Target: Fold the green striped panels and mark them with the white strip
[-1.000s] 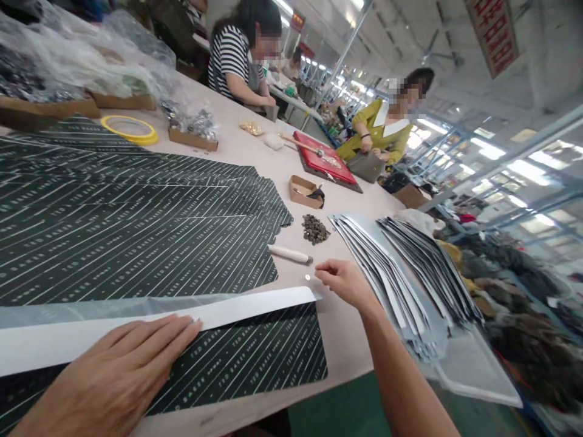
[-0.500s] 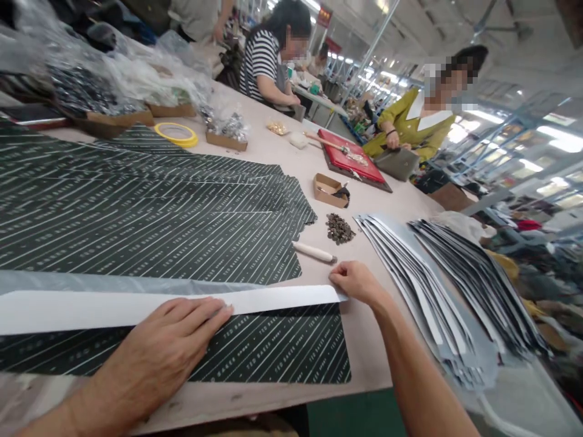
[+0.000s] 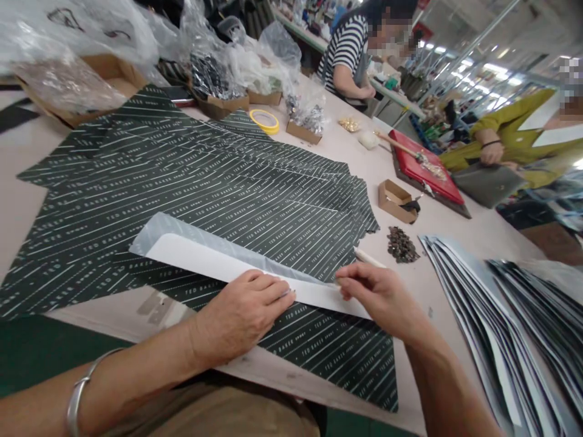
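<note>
A long white strip lies across dark printed lining fabric on the table. Behind it, a translucent film runs along its back edge and curls up at the left end. My left hand lies over the middle of the strip, fingers stretched forward and pressing it down. Near the strip's right end, my right hand has thumb and forefinger pinched at the film's edge. The hand partly hides the end of the strip. A white pen-like stick lies just behind my right hand.
Small dark metal pieces and a small cardboard box sit beyond the fabric. Stacked strips lie at right. Yellow tape and bagged parts stand behind. Two people work across the table, near a red board.
The view has swung left. My right hand has moved leftward over the strip from beyond its end, pulling at the film. My left hand still presses the strip, its fingers more bent.
</note>
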A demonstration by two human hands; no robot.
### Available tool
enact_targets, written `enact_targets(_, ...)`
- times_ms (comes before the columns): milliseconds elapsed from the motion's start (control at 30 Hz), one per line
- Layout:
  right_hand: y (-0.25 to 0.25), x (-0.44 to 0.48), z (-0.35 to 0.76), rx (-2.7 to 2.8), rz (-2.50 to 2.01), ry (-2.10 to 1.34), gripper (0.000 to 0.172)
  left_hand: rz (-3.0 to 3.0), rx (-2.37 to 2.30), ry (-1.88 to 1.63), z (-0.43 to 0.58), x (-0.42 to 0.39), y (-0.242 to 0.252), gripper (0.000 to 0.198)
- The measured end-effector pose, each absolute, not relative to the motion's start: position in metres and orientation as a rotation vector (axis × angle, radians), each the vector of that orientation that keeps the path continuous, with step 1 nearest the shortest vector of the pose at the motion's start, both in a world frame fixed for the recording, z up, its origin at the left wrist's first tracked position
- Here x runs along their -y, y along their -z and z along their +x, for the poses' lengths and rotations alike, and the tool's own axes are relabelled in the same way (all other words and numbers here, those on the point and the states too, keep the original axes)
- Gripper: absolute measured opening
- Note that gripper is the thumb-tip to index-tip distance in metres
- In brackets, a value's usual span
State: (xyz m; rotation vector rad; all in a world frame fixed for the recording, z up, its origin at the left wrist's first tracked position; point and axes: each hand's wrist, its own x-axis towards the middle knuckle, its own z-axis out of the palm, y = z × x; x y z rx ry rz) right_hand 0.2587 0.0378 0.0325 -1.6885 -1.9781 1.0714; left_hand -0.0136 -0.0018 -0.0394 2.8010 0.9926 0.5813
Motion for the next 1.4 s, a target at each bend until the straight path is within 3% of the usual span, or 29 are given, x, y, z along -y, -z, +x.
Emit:
enact_targets(200,-0.014,-0.041,0.201,2.422,-1.338,-1.023,0.017,2.834,-0.963,-0.515,-0.014,0.001,0.041,0.023)
enact_targets(1033,-0.009,-0.047,0.186,2.471,-1.574,-0.894,0.012,2.800,-0.974,-0.571,-0.014,0.001,0.042,0.029)
enact_targets(1100,-0.007,-0.053,0.202,2.351,-1.601,-0.756,0.010,2.802,-0.983,-0.586,-0.014,0.001,0.042,0.029)
enact_targets(1267,0.013,-0.077,0.280,2.136,-1.771,-0.040,0.029,2.850,-0.959,-0.634,-0.016,0.002,0.042,0.032)
enact_targets(1400,0.033,-0.085,0.324,2.205,-1.785,-0.102,0.034,2.827,-0.972,-0.694,-0.014,0.002,0.043,0.030)
